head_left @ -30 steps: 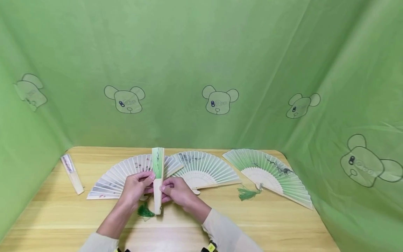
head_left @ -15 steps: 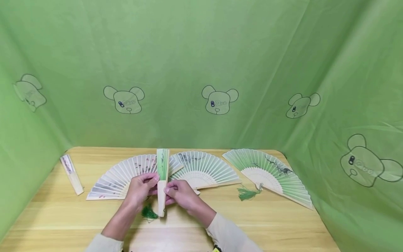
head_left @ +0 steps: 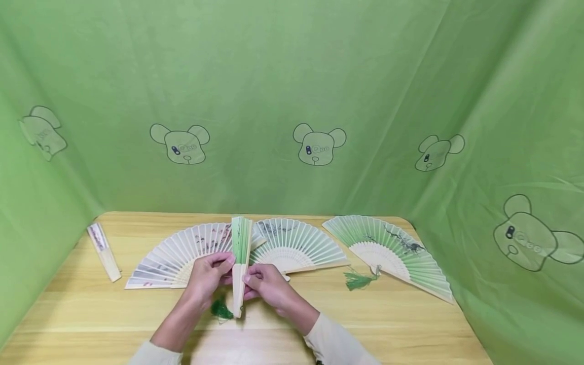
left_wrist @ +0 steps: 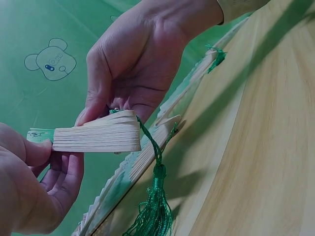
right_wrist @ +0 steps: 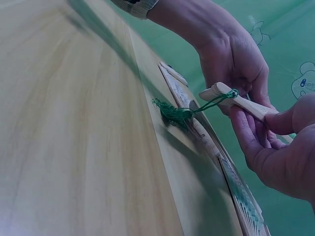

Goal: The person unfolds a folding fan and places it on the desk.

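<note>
A green folding fan (head_left: 238, 276), nearly closed with its leaf slightly spread at the top, stands upright between both hands. My left hand (head_left: 207, 276) pinches its left side between thumb and fingers, near where the leaf meets the pale wooden ribs. On the other side my right hand (head_left: 270, 286) pinches the ribs lower down. A dark green tassel (left_wrist: 156, 204) hangs from the pivot end; in the right wrist view the tassel (right_wrist: 174, 114) dangles on its looped cord above the wood. Behind the held fan, a spread white fan (head_left: 169, 258) with pink flowers is partly covered.
A spread pale green fan (head_left: 296, 248) lies behind the right hand, and another green fan (head_left: 401, 248) with a green tassel (head_left: 359, 280) lies farther right. A closed fan (head_left: 105, 253) rests at the table's left. Green cloth walls (head_left: 255, 76) surround the wooden table (head_left: 388, 329).
Both hands have shifted a little right and toward the person, carrying the fan. Its leaf has spread slightly at the top right edge.
</note>
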Tool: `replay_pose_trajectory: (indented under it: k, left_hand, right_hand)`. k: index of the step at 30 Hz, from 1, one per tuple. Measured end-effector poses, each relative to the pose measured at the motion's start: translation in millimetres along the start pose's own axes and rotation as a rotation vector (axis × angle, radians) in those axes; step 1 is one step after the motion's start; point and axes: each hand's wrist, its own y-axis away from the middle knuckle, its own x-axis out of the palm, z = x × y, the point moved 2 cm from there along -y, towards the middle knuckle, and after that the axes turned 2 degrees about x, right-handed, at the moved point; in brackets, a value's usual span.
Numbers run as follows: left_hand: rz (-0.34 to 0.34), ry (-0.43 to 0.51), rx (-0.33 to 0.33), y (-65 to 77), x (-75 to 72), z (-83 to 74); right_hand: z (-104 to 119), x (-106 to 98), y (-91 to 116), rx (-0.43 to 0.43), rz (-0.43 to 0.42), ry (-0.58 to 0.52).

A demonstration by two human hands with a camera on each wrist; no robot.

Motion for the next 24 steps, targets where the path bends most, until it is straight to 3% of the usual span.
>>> replay_pose_trajectory:
  k: [24]
  left_hand:
    - [-0.012,0.004,-0.006,4.2,5.8,5.3]
  right_hand:
    - [-2,-10,12,0.001,-0.048,-0.074]
